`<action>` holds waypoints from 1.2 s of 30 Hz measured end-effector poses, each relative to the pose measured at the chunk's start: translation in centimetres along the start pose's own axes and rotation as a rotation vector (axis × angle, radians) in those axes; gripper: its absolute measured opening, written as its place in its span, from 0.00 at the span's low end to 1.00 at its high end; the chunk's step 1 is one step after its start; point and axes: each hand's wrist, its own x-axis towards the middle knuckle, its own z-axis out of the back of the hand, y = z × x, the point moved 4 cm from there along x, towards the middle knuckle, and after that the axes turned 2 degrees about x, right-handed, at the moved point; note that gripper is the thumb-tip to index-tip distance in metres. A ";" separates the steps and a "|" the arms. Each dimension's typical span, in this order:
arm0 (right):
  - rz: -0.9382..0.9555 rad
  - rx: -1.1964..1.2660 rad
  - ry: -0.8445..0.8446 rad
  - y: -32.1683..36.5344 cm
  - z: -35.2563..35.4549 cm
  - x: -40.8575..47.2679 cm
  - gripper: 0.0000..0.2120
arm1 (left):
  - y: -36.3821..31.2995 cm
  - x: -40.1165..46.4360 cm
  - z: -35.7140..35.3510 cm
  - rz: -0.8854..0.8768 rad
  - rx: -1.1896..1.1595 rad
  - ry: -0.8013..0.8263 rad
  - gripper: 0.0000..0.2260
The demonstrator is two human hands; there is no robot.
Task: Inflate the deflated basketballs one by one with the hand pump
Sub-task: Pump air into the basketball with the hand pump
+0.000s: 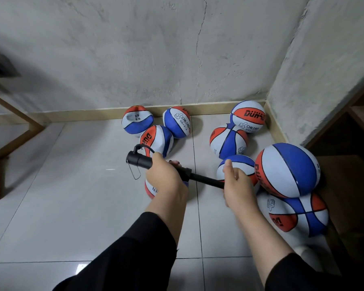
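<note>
We hold the black hand pump (141,161) level above the tiled floor (72,206). Our left hand (165,178) curls its fingers round the pump's barrel, and our right hand (236,184) grips the handle end, with the rod (206,180) drawn out between them. A thin hose (143,147) loops from the pump's far end toward the ball (150,189) half hidden under our left hand. Other red, white and blue balls lie near the wall (135,49), and one big ball (288,170) rests on another at the right.
</note>
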 end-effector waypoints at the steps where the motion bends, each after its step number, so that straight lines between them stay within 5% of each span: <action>1: 0.011 0.004 0.003 0.5 -0.5 -0.2 0.29 | 0.4 -0.3 -0.2 0.009 -0.007 0.016 0.07; 12: -0.050 0.213 -0.005 1.3 -3.0 -1.5 0.24 | 3.1 -2.5 -1.3 -0.006 0.055 0.068 0.22; 20: -0.243 0.422 -0.075 -2.1 -1.2 0.2 0.22 | 0.3 -0.3 -0.5 -0.055 0.072 0.008 0.08; 26: -0.312 0.508 -0.014 -2.0 -0.1 0.7 0.27 | 0.5 -0.4 -1.2 -0.062 0.139 0.025 0.17; 36: -0.169 0.247 -0.053 0.7 -2.2 -1.3 0.25 | 3.7 -3.6 -1.7 -0.052 0.121 0.086 0.18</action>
